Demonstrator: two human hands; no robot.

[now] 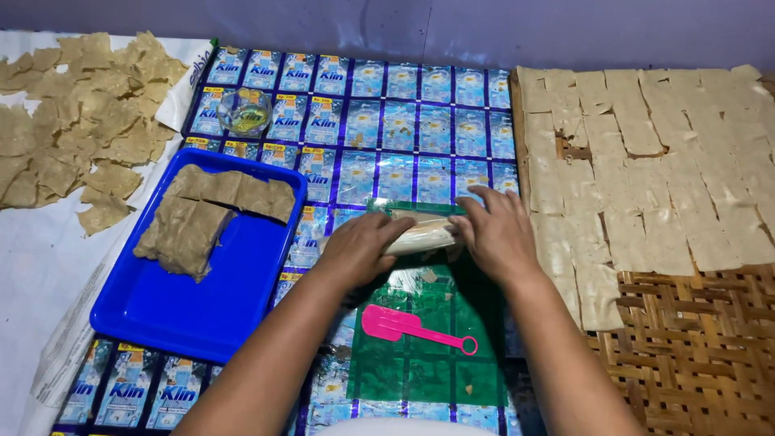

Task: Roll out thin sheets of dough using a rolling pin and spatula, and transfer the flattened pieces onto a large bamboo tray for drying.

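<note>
From the head camera, both hands are down on a pale rolling pin [424, 236] lying across the top edge of a green plastic sheet [420, 355]. The left hand [355, 252] lies palm-down over one end, fingers [393, 230] curled together over it; the right hand [499, 234] covers the other end, fingers [472, 211] spread and bent over the pin. Pressing evenly from both palms looks the sound way here, so whatever lies under the sheet thins out level rather than wedge-shaped.

Room is tight. A pink spatula [416, 327] rests on the green sheet just below the pin. To the left, near the wrist, sits a blue tray [186, 311] holding brownish dough slabs [206, 214]. To the right, a woven bamboo mat [694, 347] carries flat pale dough sheets [646, 161] right up to its edge. Above, a small glass bowl [244, 111] stands well apart on the sachet-patterned mat [404, 121].
</note>
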